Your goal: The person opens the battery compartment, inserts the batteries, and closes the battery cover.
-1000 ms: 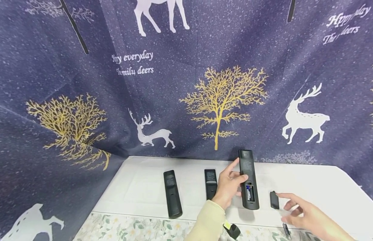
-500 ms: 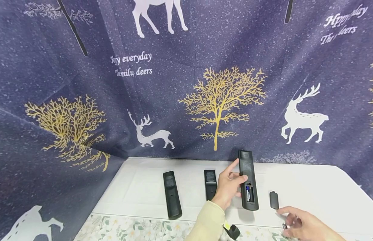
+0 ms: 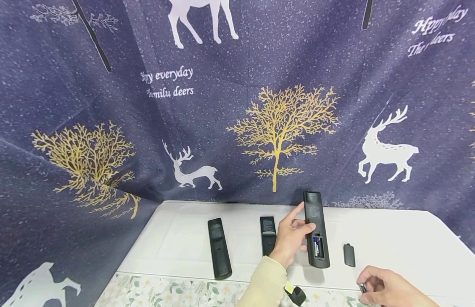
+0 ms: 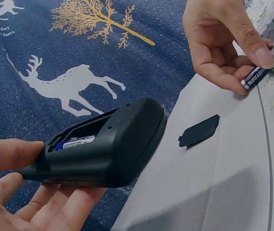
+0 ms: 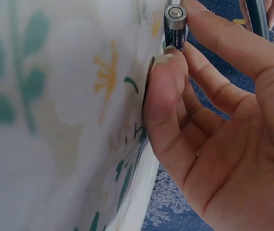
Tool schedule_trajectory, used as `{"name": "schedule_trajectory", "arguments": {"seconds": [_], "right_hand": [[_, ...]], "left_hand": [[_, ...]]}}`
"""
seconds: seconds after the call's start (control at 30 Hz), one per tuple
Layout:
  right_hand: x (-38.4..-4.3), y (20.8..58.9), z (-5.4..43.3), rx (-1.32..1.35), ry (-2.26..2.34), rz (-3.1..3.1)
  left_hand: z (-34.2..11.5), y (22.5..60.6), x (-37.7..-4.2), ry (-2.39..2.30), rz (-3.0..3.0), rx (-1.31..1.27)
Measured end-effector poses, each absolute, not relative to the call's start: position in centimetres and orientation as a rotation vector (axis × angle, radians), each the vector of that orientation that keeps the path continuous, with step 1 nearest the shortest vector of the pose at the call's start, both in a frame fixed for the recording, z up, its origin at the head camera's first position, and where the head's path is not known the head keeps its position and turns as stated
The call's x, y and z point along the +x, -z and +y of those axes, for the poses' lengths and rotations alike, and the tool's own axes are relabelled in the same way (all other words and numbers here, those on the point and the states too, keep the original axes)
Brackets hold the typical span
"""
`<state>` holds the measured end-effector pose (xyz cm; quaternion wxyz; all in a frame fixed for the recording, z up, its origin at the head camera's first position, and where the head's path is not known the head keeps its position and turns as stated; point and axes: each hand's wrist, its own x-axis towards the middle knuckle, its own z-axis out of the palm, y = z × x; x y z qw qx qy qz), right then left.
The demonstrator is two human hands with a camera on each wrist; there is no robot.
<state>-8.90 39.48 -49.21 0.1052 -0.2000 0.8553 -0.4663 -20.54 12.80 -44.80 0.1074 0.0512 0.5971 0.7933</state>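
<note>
My left hand (image 3: 289, 238) holds a black remote control (image 3: 314, 209) back side up, above the white table. Its battery compartment is uncovered, and one blue-and-white battery (image 4: 77, 143) lies in it. Beside that battery is a dark slot. Low on the right in the head view, my right hand (image 3: 392, 288) pinches a second battery (image 4: 255, 78) between thumb and fingers, close to the floral cloth. In the right wrist view a metal end of this battery (image 5: 175, 24) shows. The black battery cover (image 3: 349, 255) lies on the table between the remote and my right hand.
Two more black remotes, a left one (image 3: 220, 249) and a middle one (image 3: 268, 228) partly behind my left hand, lie on the white table (image 3: 179, 238). Floral cloth (image 3: 145, 290) runs along the front edge. A dark blue deer-patterned curtain (image 3: 206, 115) hangs behind.
My right hand has moved from beside the battery cover down to the battery on the floral cloth and now pinches it. The left hand and remote have stayed nearly still.
</note>
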Motion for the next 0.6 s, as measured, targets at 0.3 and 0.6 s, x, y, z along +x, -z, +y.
{"name": "schedule_trajectory", "arguments": {"seconds": [0.3,0.6], "right_hand": [[-9.0,48.8,39.3,-0.473,1.308,2.566],[-9.3,47.7,38.5,-0.430,1.343,2.665]], "left_hand": [[12.7,44.7,-20.5,-2.338,1.751,0.156],[12.6,44.5,-20.5,-2.346,1.738,0.151]]}}
